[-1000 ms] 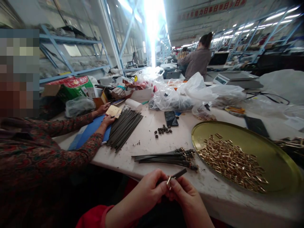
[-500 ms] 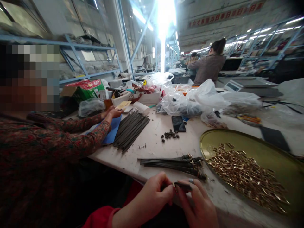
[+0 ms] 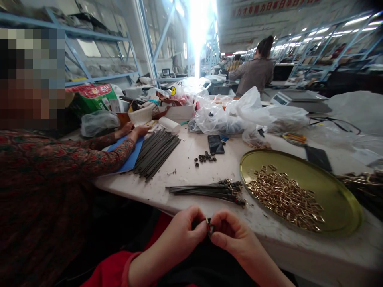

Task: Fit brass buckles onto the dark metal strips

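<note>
At the table's front edge my left hand (image 3: 191, 227) is closed, its thumb and fingertips pinching a small gold buckle (image 3: 207, 224). Against it my right hand (image 3: 233, 235) pinches a short dark end of a strap (image 3: 212, 229) at the buckle; most of this strap is hidden by the fingers. Just beyond my hands lies a bundle of dark straps with buckles (image 3: 203, 189), their gold ends pointing right. To the right, a round olive-gold tray (image 3: 338, 199) bears a heap of loose gold buckles (image 3: 287, 199).
A co-worker's patterned sleeve (image 3: 98, 157) reaches in from the left over a blue sheet (image 3: 124, 153). Beside it lie many plain dark straps (image 3: 157, 153). Small dark loops (image 3: 205, 158) and a phone (image 3: 216, 144) lie mid-table. Plastic bags (image 3: 221, 115) fill the back.
My right hand has turned and now pinches the strap with fingertips close to my left hand. The camera view has shifted, showing more straps at the far right.
</note>
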Demonstrator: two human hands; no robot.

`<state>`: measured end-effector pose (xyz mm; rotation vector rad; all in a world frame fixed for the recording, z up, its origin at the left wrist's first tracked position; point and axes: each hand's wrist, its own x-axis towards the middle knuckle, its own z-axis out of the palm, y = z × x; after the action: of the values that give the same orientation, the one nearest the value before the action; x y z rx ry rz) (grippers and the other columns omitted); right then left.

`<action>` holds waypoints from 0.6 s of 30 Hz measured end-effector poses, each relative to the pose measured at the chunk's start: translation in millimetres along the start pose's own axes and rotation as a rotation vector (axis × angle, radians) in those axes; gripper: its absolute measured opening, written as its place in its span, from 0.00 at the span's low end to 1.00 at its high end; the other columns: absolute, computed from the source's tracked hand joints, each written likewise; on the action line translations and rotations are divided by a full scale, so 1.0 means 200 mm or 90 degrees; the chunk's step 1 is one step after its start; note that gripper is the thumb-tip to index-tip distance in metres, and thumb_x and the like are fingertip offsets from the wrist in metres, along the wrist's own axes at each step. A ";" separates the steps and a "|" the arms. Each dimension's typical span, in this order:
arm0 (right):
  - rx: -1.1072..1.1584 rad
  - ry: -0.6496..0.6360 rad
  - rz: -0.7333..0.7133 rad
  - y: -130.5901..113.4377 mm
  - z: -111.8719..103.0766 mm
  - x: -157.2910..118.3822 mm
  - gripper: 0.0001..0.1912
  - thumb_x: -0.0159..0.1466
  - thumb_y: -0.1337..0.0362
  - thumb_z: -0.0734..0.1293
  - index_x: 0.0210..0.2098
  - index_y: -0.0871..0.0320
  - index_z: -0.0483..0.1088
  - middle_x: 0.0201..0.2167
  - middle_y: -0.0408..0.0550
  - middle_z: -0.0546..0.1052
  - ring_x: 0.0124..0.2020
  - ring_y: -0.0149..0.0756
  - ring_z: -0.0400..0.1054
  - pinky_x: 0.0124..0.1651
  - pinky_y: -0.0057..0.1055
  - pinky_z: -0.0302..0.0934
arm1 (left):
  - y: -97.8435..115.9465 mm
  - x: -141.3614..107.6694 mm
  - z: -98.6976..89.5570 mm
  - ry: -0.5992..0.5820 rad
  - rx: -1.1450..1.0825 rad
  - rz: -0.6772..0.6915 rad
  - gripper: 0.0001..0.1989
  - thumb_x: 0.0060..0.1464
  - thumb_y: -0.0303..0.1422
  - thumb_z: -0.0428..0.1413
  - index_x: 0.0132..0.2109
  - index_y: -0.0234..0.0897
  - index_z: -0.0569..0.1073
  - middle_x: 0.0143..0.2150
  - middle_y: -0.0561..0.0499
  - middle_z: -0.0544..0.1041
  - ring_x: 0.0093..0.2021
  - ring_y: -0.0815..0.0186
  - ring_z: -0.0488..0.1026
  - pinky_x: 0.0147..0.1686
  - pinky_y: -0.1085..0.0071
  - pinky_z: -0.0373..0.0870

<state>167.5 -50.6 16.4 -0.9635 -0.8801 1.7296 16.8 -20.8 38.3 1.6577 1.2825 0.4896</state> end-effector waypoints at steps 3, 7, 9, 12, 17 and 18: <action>0.016 -0.005 0.019 0.00 -0.02 0.01 0.12 0.45 0.62 0.75 0.24 0.55 0.68 0.21 0.35 0.69 0.24 0.25 0.61 0.28 0.21 0.54 | 0.00 0.00 0.01 -0.011 0.005 0.008 0.06 0.49 0.30 0.49 0.26 0.35 0.65 0.24 0.58 0.65 0.26 0.72 0.60 0.24 0.78 0.54; -0.060 0.025 -0.021 0.00 -0.06 0.03 0.12 0.48 0.60 0.73 0.21 0.57 0.67 0.21 0.37 0.66 0.24 0.27 0.59 0.28 0.23 0.54 | 0.00 0.01 0.01 -0.033 -0.009 0.005 0.05 0.50 0.29 0.48 0.27 0.35 0.66 0.24 0.58 0.65 0.26 0.72 0.61 0.25 0.78 0.55; -0.085 0.048 -0.038 0.01 -0.08 0.03 0.12 0.48 0.58 0.73 0.20 0.57 0.67 0.22 0.38 0.66 0.25 0.27 0.58 0.28 0.24 0.54 | 0.00 0.02 0.02 -0.041 -0.009 0.003 0.06 0.50 0.30 0.48 0.28 0.35 0.66 0.25 0.57 0.66 0.27 0.72 0.61 0.25 0.78 0.55; -0.058 0.050 0.013 0.02 -0.11 0.02 0.12 0.48 0.56 0.73 0.28 0.54 0.70 0.22 0.38 0.68 0.25 0.28 0.60 0.28 0.24 0.55 | 0.01 0.04 0.02 -0.062 -0.020 -0.011 0.06 0.50 0.30 0.48 0.28 0.35 0.66 0.24 0.57 0.66 0.27 0.72 0.62 0.25 0.78 0.55; -0.044 -0.041 -0.014 0.01 -0.16 0.01 0.15 0.52 0.51 0.70 0.35 0.51 0.73 0.28 0.40 0.67 0.30 0.29 0.62 0.34 0.25 0.56 | 0.06 0.08 0.01 -0.122 -0.141 -0.076 0.07 0.49 0.33 0.49 0.27 0.34 0.65 0.22 0.57 0.65 0.24 0.73 0.61 0.24 0.78 0.56; -0.055 -0.054 -0.033 0.01 -0.17 0.02 0.14 0.52 0.51 0.69 0.35 0.51 0.73 0.29 0.40 0.66 0.30 0.29 0.61 0.34 0.25 0.56 | 0.06 0.09 0.02 -0.133 -0.165 -0.087 0.07 0.49 0.33 0.49 0.27 0.34 0.65 0.21 0.57 0.65 0.24 0.73 0.61 0.24 0.78 0.56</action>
<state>195.8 -43.9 -0.9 -0.9202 -1.0330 1.7113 32.1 -6.6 43.1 1.3579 1.1188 0.3715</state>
